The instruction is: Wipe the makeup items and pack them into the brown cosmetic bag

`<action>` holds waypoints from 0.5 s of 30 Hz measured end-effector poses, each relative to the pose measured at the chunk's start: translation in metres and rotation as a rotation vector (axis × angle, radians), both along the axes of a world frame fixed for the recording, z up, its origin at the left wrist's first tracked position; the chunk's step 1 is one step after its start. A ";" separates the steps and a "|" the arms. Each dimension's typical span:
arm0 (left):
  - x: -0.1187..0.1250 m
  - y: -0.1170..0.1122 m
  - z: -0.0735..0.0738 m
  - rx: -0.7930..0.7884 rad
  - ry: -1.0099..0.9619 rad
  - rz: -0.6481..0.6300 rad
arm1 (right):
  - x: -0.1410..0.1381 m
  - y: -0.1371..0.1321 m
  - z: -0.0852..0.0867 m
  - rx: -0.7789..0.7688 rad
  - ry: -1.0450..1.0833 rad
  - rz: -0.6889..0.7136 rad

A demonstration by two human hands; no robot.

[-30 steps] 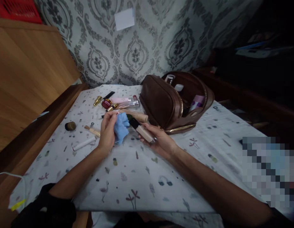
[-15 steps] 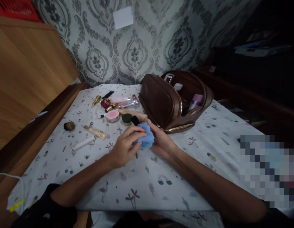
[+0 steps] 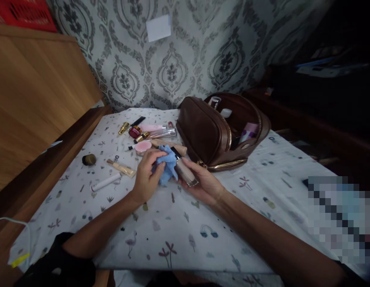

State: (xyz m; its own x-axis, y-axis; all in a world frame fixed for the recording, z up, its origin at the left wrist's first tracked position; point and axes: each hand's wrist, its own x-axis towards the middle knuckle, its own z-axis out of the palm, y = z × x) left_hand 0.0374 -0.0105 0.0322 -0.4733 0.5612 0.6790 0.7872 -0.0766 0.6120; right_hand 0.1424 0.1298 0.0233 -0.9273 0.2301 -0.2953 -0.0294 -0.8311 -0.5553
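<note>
My right hand (image 3: 204,181) is closed round a glass foundation bottle (image 3: 186,172) with a black cap, held tilted above the table. My left hand (image 3: 149,171) pinches a crumpled blue cloth (image 3: 166,169), which lies against the bottle's cap end. Just beyond the hands are a pink compact (image 3: 143,146) and a beige tube (image 3: 180,149), partly covered by the fingers and cloth. Behind the right hand stands a brown leather makeup bag (image 3: 199,131), unzipped, with a purple-labelled container (image 3: 249,132) and other items inside.
Several cosmetics lie at the back left, among them a dark red jar (image 3: 135,132) and a gold lipstick (image 3: 123,128). A white pen-like tube (image 3: 105,182), a brush (image 3: 121,168) and a dark round-ended item (image 3: 89,160) lie to the left. A wooden cabinet (image 3: 44,87) borders the table.
My left hand has drawn the cloth leftward off the bottle, whose glass body now shows in my right hand. The green-lidded pot is now hidden behind the left hand and cloth.
</note>
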 end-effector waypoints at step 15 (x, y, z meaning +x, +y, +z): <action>0.004 -0.004 0.004 -0.046 -0.074 -0.050 | -0.001 0.003 -0.002 0.081 0.000 -0.056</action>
